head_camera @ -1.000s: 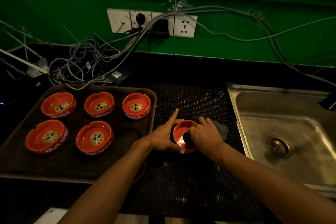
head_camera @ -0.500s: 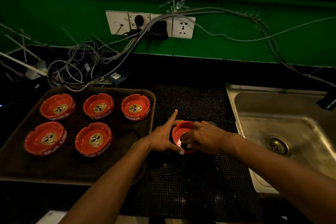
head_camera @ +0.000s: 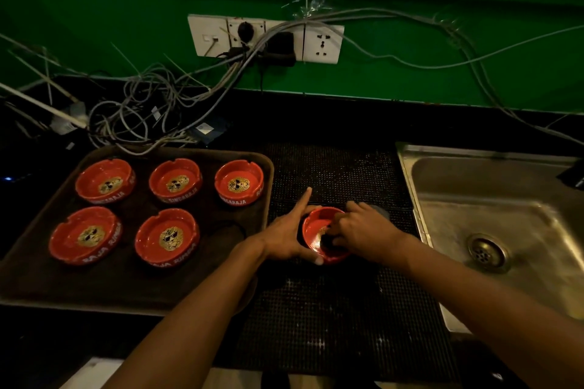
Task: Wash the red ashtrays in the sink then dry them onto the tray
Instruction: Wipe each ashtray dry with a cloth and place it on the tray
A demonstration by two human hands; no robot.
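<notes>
A red ashtray (head_camera: 319,235) is held on the black studded mat (head_camera: 335,309), between the tray's right edge and the sink's left rim. It is gripped by the left hand (head_camera: 286,238), whose thumb is curled along the near rim while the index finger is stretched straight out past the far rim. The right hand (head_camera: 363,232) is laid over the bowl from the right, its fingers curled onto a dark cloth (head_camera: 328,241) that is pressed into the bowl; a grey fold of cloth (head_camera: 380,211) is seen behind the knuckles.

On the brown tray (head_camera: 259,164), five red ashtrays are set upright: three along the far edge (head_camera: 106,180) (head_camera: 175,180) (head_camera: 239,181) and two along the near row (head_camera: 85,234) (head_camera: 167,236), all apart from one another. The near right corner of the tray is crossed by the left forearm. The steel sink (head_camera: 442,174) is seen with only its drain (head_camera: 485,251) in the basin.

Compared with half a second ago, the right hand is turned further over the bowl, and more of the red inside is uncovered on the left. The left hand's grip is unchanged.
</notes>
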